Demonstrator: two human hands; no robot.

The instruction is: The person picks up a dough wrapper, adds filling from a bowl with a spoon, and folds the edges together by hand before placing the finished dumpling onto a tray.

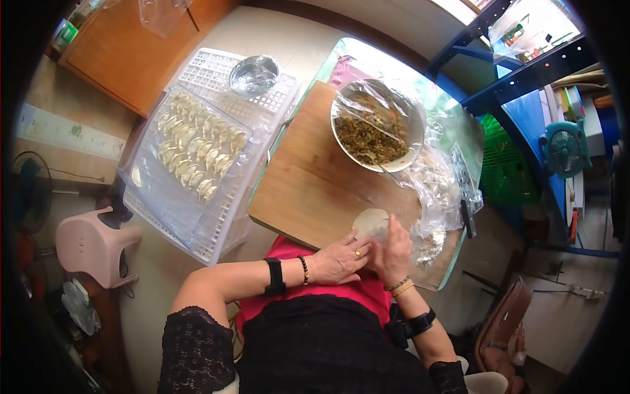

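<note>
A round, pale dumpling wrapper is held just past the near edge of the wooden board. My left hand, with a ring on one finger, grips its lower left side. My right hand is closed at the wrapper's right edge, fingers pointing up; its fingertips are partly hidden. Beyond the hands, a metal bowl of chopped green and brown filling stands on the board, partly covered by clear plastic film. A thin handle sticks out at its near rim.
Rows of folded dumplings lie on a plastic-covered tray at left, over a white crate. A film-covered metal bowl sits behind them. Right of the board are crumpled plastic bags and a dark-handled knife. A pink stool stands far left.
</note>
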